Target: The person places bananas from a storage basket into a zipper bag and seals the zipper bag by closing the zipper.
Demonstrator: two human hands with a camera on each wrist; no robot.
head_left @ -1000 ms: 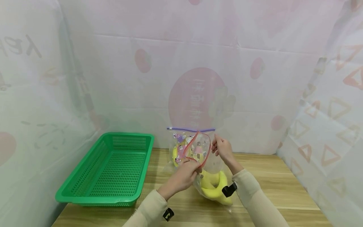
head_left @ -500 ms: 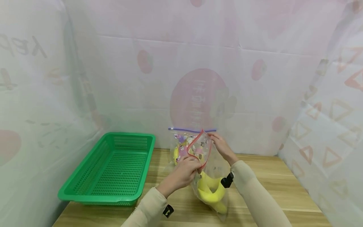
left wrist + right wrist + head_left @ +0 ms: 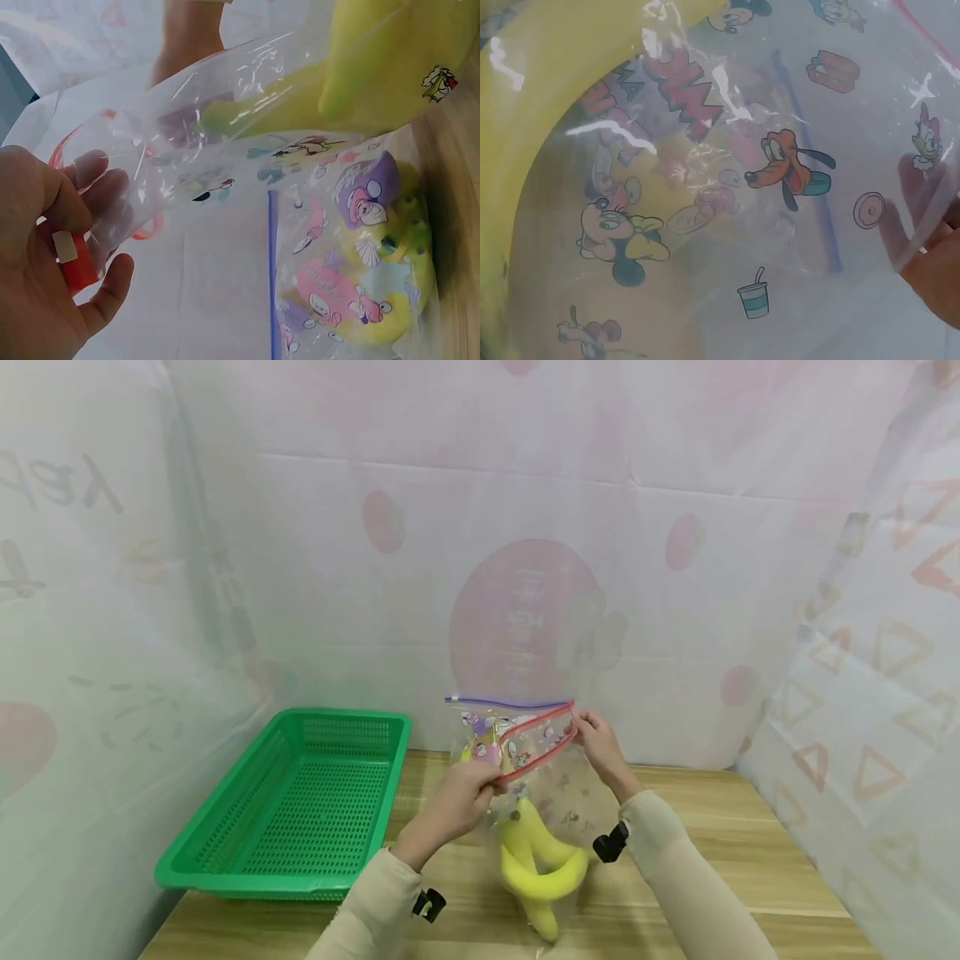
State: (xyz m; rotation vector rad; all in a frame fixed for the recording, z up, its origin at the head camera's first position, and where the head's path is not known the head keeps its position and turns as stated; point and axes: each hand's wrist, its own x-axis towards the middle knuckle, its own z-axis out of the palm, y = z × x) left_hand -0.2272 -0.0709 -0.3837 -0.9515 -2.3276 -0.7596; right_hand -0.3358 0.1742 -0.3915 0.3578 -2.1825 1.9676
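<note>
Between my hands hangs a clear zip bag [image 3: 573, 797] with a red zip and cartoon prints. Yellow bananas [image 3: 543, 883] lie in its lower part. My left hand [image 3: 456, 797] pinches the left end of its mouth, where the left wrist view shows a red slider [image 3: 75, 261] between thumb and fingers. With my right hand [image 3: 602, 750] I pinch the right end. The red rim forms a long, narrow loop with its two sides apart. In the right wrist view, the right-hand fingers [image 3: 915, 195] show through the film near the bag's edge.
Behind it, a second zip bag [image 3: 337, 247] with a purple zip stands against the back sheet, holding yellow things. A green plastic basket [image 3: 168, 868] stands on the wooden table [image 3: 735, 835] at left. Printed white sheets [image 3: 675, 635] enclose the table at the back and sides.
The right hand has gone left, then back right, stretching the red mouth into a narrower, longer loop. My left hand has moved slightly left and up. The bananas have swung left and hang more upright.
</note>
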